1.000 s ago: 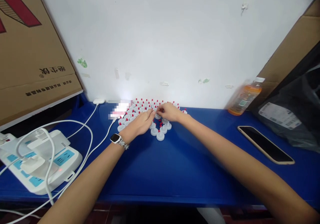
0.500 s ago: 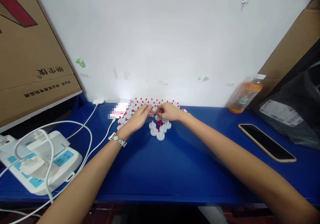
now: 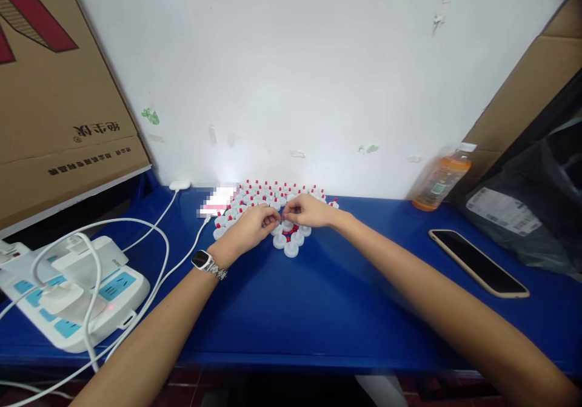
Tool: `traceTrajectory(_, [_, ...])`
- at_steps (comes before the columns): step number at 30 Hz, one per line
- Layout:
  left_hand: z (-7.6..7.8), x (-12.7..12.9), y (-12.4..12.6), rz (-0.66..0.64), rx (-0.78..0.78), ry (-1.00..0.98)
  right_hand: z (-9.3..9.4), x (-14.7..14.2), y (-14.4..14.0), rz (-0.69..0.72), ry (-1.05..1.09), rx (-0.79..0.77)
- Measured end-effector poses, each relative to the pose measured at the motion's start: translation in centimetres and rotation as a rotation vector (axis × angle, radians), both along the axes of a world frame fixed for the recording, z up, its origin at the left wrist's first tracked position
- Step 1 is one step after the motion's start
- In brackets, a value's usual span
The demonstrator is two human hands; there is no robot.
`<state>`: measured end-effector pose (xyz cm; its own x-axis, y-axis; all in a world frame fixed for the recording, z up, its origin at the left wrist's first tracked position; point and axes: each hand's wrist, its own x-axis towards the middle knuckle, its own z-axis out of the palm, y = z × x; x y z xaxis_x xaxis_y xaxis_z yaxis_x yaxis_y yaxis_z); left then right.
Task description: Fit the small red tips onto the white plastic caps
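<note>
My left hand (image 3: 254, 224), with a watch at its wrist, is closed, thumb and fingers pinched together. Facing it almost fingertip to fingertip is my right hand (image 3: 308, 211), closed in a pinch too. Whatever lies between the fingers is too small to make out. Right below them several translucent white nozzle caps (image 3: 291, 249) without red tips stand around a small heap of red tips (image 3: 291, 232). Behind and left of the hands stand rows of similar white caps topped with red tips (image 3: 248, 199), partly hidden by the hands.
A lit phone (image 3: 219, 201) lies at the back left on the blue table (image 3: 318, 310). Left of my arm is a power strip (image 3: 116, 289) with looping white cables. At right are a dark-screened phone (image 3: 477, 263), an orange drink bottle (image 3: 443, 179) and a black bag (image 3: 531, 182).
Both hands have come down slightly toward the near caps, and their fingertips have drawn closer together. My left fingers have curled into a pinch. The camera view has shifted a little.
</note>
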<state>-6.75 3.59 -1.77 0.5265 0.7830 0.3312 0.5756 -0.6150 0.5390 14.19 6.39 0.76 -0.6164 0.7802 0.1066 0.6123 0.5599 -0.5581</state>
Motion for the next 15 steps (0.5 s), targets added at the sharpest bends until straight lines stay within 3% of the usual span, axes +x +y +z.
traceTrajectory(3, [-0.1,0.0,0.1,0.029,0.018,0.002,-0.1,0.2,0.5,-0.048,0.051,0.038])
traceTrajectory(8, [0.8,-0.5,-0.6,0.091,0.04,-0.008,-0.3,-1.0,3.1,-0.271,0.035,0.249])
traceTrajectory(12, [1.5,-1.1,-1.3,0.13,0.048,-0.001,-0.4,-3.0,4.8,-0.242,-0.1,0.249])
traceTrajectory(15, [1.5,-1.4,-1.5,0.158,0.129,-0.007,-0.2,-3.8,4.5,-0.227,-0.112,0.258])
